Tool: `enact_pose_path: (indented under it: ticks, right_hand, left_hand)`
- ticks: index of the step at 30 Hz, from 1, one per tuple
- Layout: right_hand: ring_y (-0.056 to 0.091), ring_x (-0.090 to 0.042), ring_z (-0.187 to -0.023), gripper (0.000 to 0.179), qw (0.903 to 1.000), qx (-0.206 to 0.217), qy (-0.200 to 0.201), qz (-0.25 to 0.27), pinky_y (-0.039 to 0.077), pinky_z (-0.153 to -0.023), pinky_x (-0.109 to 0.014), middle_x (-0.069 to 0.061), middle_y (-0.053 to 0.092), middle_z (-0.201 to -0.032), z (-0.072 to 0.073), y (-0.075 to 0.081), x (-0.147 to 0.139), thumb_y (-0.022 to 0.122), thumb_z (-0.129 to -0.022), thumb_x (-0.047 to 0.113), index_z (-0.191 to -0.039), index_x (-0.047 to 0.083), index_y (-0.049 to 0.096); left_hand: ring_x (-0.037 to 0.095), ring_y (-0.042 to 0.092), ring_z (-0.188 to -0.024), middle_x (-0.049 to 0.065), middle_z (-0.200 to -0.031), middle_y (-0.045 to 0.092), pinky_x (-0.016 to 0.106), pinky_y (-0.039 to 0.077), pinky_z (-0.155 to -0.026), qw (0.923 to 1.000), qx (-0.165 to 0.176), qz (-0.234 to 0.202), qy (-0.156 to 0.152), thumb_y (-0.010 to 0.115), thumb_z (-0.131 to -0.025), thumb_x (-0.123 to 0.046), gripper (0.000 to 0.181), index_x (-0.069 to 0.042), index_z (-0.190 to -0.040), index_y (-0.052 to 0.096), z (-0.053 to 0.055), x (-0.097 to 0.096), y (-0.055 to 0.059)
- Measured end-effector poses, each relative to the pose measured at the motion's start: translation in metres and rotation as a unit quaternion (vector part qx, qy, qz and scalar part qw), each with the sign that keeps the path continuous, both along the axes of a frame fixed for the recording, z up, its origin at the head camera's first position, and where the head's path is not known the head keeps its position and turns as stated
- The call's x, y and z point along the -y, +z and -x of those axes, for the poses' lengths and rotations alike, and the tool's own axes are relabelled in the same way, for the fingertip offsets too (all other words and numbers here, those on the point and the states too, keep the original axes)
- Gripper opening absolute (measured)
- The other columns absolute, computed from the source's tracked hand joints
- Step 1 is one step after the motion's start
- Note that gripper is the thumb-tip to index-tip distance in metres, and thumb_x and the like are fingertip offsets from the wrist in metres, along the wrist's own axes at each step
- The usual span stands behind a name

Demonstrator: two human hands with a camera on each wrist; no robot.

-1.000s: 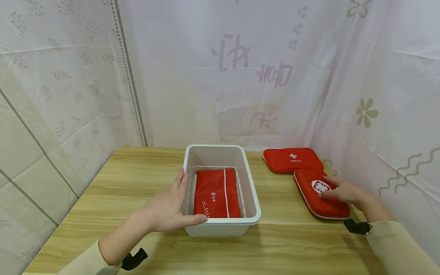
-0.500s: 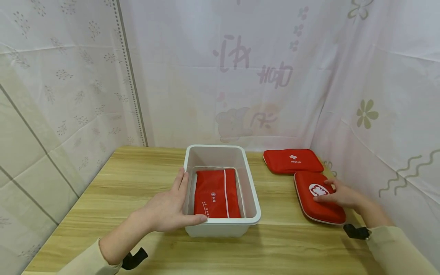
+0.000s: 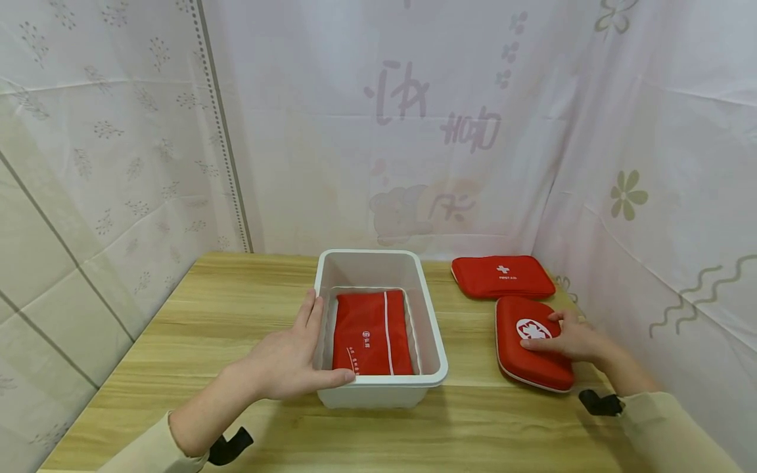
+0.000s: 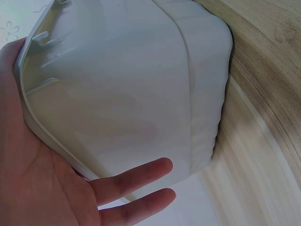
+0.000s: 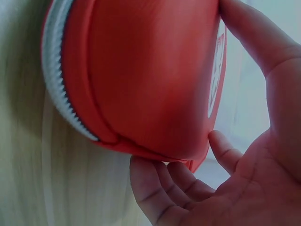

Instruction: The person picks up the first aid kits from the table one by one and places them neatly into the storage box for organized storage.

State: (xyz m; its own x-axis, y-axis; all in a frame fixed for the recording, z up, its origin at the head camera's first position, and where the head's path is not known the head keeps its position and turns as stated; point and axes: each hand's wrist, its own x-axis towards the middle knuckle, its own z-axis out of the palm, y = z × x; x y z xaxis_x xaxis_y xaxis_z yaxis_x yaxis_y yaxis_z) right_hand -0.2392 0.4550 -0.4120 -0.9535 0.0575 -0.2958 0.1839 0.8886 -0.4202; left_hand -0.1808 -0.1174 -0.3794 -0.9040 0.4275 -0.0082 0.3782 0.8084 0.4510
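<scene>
A white plastic bin [image 3: 436,328] stands mid-table with a red pouch [image 3: 369,332] lying flat inside it. My left hand [image 3: 290,358] rests at the bin's near left corner, thumb along the front rim and fingers straight against the left side. In the left wrist view two straight fingers [image 4: 136,181] extend beside the bin's outer wall. At the right, my right hand [image 3: 582,338] grips a red zippered first-aid case [image 3: 514,355] with a white round emblem. The thumb presses on its top while the other fingers curl at its side; the zipper [image 5: 59,75] shows in the right wrist view.
A flatter red first-aid pouch [image 3: 505,276] with a white cross lies behind the gripped case, near the back right corner. Patterned curtains [image 3: 461,131] hang close behind and beside the wooden table [image 3: 248,289].
My right hand has moved the red first-aid case to the left, toward the bin, and turned it somewhat. The left hand, the bin and the pouches stay in place.
</scene>
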Motion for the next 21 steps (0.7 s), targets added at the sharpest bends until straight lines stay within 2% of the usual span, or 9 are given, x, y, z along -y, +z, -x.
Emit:
enact_pose_path:
  ticks: [9, 16, 21]
  right_hand:
    - [0.042, -0.051, -0.122, 0.114, 0.9999, 0.0, 0.007, 0.011, 0.046, -0.083, -0.034, -0.042, 0.04, -0.135, -0.001, -0.003, 0.016, 0.081, -0.091, 0.064, -0.152, -0.011, 0.021]
    - [0.048, -0.049, -0.122, 0.113, 0.9995, -0.017, 0.026, -0.001, 0.048, -0.086, -0.037, -0.04, 0.047, -0.135, -0.001, -0.003, 0.029, 0.084, -0.089, 0.064, -0.154, -0.009, 0.027]
    - [0.044, -0.05, -0.125, 0.111, 0.9996, -0.012, 0.027, 0.004, 0.05, -0.091, -0.045, -0.04, 0.043, -0.137, -0.001, -0.006, 0.037, 0.085, -0.088, 0.064, -0.153, -0.006, 0.029]
  left_hand:
    - [0.035, 0.076, -0.104, 0.02, -0.186, -0.001, 0.056, 0.063, -0.094, 1.0, -0.004, -0.003, 0.0, 0.068, -0.083, -0.09, 0.143, -0.007, -0.177, -0.002, 0.0, 0.0, 0.0]
    - [0.032, 0.076, -0.101, 0.019, -0.186, -0.002, 0.055, 0.063, -0.093, 1.0, -0.003, -0.003, 0.001, 0.068, -0.083, -0.09, 0.144, -0.005, -0.177, -0.002, 0.001, 0.0, 0.0]
    - [0.031, 0.076, -0.1, 0.018, -0.186, -0.002, 0.054, 0.063, -0.093, 1.0, 0.0, -0.001, 0.002, 0.067, -0.083, -0.09, 0.144, -0.005, -0.177, -0.002, 0.0, 0.0, 0.0]
